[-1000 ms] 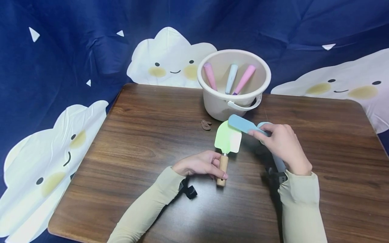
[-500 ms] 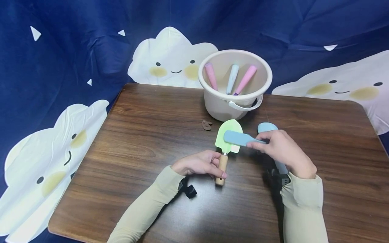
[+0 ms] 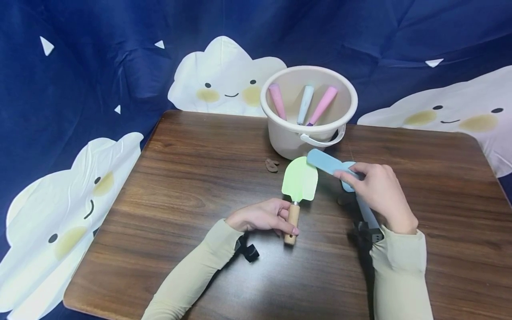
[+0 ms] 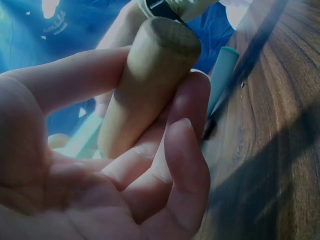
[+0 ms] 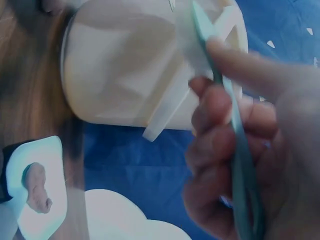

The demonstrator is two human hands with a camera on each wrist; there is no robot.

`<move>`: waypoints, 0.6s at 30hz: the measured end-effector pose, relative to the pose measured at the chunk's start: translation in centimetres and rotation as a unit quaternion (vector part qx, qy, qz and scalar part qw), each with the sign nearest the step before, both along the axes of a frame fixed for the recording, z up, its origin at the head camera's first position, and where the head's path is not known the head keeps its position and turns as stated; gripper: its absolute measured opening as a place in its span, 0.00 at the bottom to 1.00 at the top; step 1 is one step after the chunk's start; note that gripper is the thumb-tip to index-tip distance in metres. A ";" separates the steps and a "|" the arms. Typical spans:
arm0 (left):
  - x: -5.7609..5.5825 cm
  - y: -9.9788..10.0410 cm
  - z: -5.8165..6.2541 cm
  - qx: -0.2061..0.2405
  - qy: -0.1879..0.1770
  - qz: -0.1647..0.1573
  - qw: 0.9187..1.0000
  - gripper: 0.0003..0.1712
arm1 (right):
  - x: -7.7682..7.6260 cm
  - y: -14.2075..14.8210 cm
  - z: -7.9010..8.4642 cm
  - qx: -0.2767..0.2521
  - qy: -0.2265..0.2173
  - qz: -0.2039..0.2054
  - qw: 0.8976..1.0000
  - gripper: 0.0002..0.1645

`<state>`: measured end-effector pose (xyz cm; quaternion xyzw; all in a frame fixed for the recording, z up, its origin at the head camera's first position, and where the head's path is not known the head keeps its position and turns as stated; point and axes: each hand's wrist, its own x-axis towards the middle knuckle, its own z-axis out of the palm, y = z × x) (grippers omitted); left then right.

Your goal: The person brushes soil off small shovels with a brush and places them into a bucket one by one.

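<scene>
In the head view my left hand holds a light green trowel by its wooden handle, pinched between thumb and fingers, blade pointing away. My right hand grips a light blue brush by its narrow neck. The brush's flat head overlaps the upper right edge of the blade; the right wrist view shows a whitish fringe along it. Beneath the right hand lies another light blue tool with a rounded head, partly hidden. The right wrist view has a brown lump on that pale blue head.
A cream bucket with a hanging handle stands at the table's back, holding a pink-handled tool, a pale blue one and another pink one. Small brown pieces lie before it. A blue cloth with clouds hangs behind.
The brush first slid down and left across the middle of the trowel blade, then went back up and right to the blade's edge. The left hand and trowel stay nearly still.
</scene>
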<state>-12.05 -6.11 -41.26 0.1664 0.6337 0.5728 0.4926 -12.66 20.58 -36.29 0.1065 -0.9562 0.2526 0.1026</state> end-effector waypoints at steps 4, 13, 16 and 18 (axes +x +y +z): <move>-0.1 0.1 0.0 -0.002 0.005 0.004 1.000 0.17 | 0.4 -0.5 0.2 -0.009 -0.036 0.068 0.997 0.11; 0.0 0.1 -0.4 0.002 0.009 0.001 1.000 0.20 | 0.4 -1.9 -0.1 0.010 -0.142 0.146 0.979 0.13; 0.0 0.1 -0.4 0.000 0.013 -0.004 1.000 0.20 | 0.3 -1.9 -0.2 0.012 -0.139 0.134 0.981 0.14; 0.0 0.1 -0.3 -0.001 0.014 -0.008 1.000 0.20 | 0.2 -1.8 -0.2 0.013 -0.132 0.117 0.984 0.15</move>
